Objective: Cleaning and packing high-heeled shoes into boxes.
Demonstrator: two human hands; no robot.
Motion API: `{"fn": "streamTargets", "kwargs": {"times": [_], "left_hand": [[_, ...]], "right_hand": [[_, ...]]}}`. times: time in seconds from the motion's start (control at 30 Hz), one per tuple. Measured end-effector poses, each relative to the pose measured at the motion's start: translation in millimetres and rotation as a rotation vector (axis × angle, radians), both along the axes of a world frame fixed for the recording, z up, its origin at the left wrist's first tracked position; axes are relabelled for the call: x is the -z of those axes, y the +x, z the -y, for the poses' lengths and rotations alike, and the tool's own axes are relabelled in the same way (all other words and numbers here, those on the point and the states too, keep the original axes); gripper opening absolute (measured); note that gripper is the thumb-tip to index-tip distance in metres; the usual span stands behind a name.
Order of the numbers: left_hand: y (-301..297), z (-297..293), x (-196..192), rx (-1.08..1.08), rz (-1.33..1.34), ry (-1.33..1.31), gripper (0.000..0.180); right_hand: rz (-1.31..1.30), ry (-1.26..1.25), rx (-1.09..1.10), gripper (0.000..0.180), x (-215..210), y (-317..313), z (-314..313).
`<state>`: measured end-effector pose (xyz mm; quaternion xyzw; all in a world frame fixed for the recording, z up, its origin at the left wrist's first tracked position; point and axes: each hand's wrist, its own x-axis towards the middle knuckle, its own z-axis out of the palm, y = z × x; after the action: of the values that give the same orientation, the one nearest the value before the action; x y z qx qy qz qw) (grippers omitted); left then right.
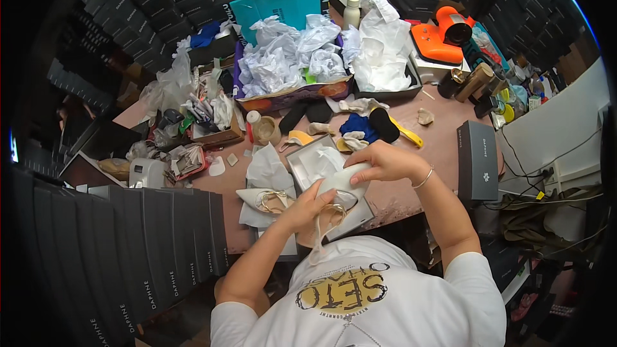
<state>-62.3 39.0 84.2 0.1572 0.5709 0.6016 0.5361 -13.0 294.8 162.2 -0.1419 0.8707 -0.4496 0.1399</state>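
Observation:
Between my two hands is a white strappy shoe [349, 178], tilted over an open grey shoebox [360, 215]. My left hand [307, 208] grips its strap end, where the straps and beige insole show. My right hand [384, 163] is closed around the white toe end, thumb on top. White tissue paper [315, 162] lines the box beneath. A second white shoe, pointed and with thin straps [265, 202], lies to the left of my left hand on a sheet of white paper [267, 170].
Dark shoeboxes [128, 244] stand stacked at left; one dark box [478, 160] sits at right. Behind lie a black-headed brush with a yellow handle [405, 130], a jar [265, 130], a carton of crumpled paper [289, 97] and an orange device [437, 42]. Cables hang at far right.

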Motion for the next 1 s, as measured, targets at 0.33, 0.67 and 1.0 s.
{"fn": "streamTargets", "kwargs": {"times": [0.33, 0.67, 1.0], "left_hand": [[78, 52, 29, -0.549, 0.321, 0.108, 0.069], [79, 45, 47, -0.859, 0.34, 0.129, 0.058], [82, 39, 65, -0.746, -0.168, -0.065, 0.062]], "right_hand": [[-0.223, 0.266, 0.234, 0.037, 57, 17, 122], [-0.311, 0.073, 0.569, 0.02, 102, -10, 93], [-0.31, 0.048, -0.013, 0.039, 153, -29, 164]]}}
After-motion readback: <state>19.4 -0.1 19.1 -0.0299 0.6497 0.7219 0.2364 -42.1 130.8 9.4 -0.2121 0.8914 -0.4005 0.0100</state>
